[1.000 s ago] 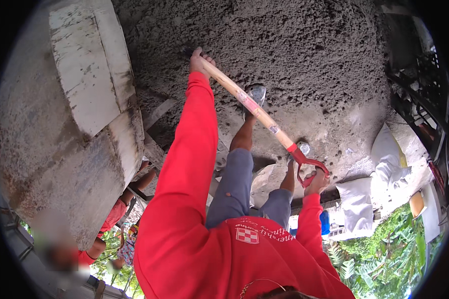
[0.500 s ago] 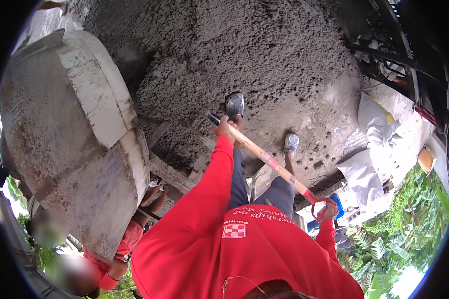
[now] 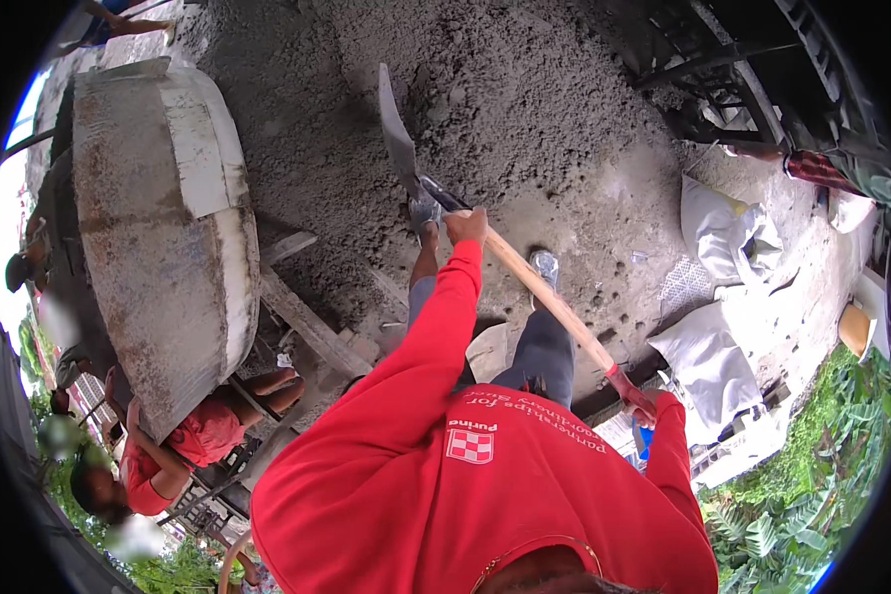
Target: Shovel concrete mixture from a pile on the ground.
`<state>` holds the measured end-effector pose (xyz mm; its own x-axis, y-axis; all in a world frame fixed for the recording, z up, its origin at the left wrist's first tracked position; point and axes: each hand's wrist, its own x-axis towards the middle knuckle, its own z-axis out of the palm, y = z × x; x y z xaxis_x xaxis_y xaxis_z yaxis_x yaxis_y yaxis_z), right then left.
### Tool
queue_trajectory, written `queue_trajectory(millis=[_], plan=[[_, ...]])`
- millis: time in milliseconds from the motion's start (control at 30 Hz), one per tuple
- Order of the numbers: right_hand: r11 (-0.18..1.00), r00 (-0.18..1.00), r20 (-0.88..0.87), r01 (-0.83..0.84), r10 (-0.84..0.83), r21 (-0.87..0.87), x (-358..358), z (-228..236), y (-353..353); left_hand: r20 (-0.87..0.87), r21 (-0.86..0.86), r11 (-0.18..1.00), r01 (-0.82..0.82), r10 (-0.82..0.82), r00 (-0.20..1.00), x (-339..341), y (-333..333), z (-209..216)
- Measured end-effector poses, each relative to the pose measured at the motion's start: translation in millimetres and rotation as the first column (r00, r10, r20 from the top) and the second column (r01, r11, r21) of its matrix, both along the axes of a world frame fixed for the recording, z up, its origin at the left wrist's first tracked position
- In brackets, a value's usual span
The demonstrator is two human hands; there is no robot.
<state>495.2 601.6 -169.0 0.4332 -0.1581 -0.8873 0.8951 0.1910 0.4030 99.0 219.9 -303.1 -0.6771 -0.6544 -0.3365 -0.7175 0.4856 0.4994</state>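
Note:
A shovel [image 3: 554, 307] with a pale wooden shaft slants across in front of me. My left hand [image 3: 465, 227] is closed round the low end of the shaft, beside the dark socket. At the other end, my right hand [image 3: 643, 404] wraps the red handle; part of its grip is hidden by the fingers. The metal blade [image 3: 397, 134] is seen nearly edge-on, over a spread of lumpy grey wet mix [image 3: 525, 109]. Whether the blade touches the mix I cannot tell. My shoes stand at the near side of the mix, close to the shaft.
A big cement-crusted metal drum [image 3: 134, 238] stands at the left, with a person in red [image 3: 193, 441] at its near edge. Wooden planks [image 3: 312, 322] lie beside it. White sacks [image 3: 713, 358] lie at the right, below a dark metal frame [image 3: 762, 94]. Plants grow at the lower right.
The shovel blade has come into sight beyond my left hand, pointing away from me. Both hands have shifted a little farther forward with the shaft, and the whole view has turned slightly.

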Motion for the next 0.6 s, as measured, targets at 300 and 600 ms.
queue_trajectory(millis=[300,600], plan=[[0.476,0.536,-0.657,0.83,-0.531,0.293,-11,162,-32,0.203,0.77,0.446,-0.457,0.507,0.837,84,-41,47],[0.375,0.182,-0.453,0.844,-0.873,-0.383,-271,155,-228,0.323,0.887,0.066,-0.456,0.616,0.718,10,-94,85]])
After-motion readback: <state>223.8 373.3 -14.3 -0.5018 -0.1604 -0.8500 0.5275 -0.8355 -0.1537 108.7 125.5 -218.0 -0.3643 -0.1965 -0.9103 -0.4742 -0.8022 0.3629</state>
